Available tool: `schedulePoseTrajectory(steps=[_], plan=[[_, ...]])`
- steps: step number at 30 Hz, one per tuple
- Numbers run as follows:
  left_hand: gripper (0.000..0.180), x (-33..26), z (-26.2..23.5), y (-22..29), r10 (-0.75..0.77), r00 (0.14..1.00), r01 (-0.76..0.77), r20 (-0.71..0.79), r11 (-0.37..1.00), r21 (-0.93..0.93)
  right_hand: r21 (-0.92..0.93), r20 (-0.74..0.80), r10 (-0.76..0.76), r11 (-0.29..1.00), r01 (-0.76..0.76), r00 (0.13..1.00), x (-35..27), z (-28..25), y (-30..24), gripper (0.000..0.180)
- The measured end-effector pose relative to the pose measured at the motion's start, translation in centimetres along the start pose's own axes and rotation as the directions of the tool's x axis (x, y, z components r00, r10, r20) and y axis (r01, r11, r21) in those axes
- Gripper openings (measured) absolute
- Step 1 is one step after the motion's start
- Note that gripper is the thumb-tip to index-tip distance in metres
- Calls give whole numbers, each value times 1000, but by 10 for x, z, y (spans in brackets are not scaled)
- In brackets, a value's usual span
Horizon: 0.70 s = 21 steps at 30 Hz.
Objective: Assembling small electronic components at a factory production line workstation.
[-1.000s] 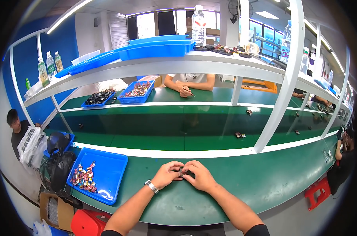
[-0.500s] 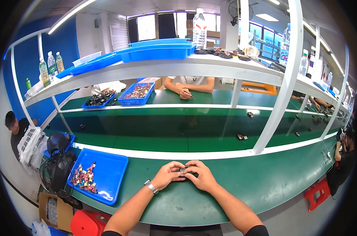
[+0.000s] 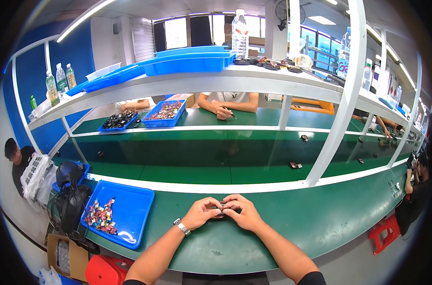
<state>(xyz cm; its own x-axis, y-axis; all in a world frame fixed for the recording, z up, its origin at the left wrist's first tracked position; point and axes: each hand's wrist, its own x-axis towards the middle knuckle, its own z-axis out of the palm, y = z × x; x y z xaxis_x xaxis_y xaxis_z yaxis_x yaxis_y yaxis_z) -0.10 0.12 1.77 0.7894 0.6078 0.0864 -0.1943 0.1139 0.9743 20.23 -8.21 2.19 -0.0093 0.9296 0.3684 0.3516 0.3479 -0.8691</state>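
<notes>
Apparently I had both hands, left hand (image 3: 200,214) and right hand (image 3: 244,213), with fingers clamped together on 1 small dark part (image 3: 220,210) near the green bench's (image 3: 320,223) front edge, mid-assembly, needing a firm squeeze next.

Blue tray (image 3: 130,216) (small colourful parts (image 3: 101,217))

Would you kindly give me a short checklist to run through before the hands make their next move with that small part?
1. Left hand on the small dark part: ok, fingertips on it.
2. Right hand on the part: ok, fingertips meet the left hand's.
3. Part intact and aligned: cannot tell, mostly hidden by fingers.
4. Blue tray stocked: ok, colourful small pieces lie in it.
5. Green bench beside the hands: ok, bare green surface.
</notes>
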Motion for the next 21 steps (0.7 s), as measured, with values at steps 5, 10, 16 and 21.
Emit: schedulePoseTrajectory(steps=[5,10,16,21], plan=[[15,-3,2,2,-57,998,55,-38,997,-47,98,21,-4,995,2,1000,-1,1,3,14],[12,-3,4,2,-84,996,81,-19,990,-119,248,109,-4,968,-23,994,1,-2,7,13],[12,-2,4,0,-93,996,94,15,978,-184,369,135,24,926,-73,991,-1,-4,3,15],[15,-3,7,2,-97,995,91,-40,987,-133,344,116,72,933,-108,991,0,0,7,15]])
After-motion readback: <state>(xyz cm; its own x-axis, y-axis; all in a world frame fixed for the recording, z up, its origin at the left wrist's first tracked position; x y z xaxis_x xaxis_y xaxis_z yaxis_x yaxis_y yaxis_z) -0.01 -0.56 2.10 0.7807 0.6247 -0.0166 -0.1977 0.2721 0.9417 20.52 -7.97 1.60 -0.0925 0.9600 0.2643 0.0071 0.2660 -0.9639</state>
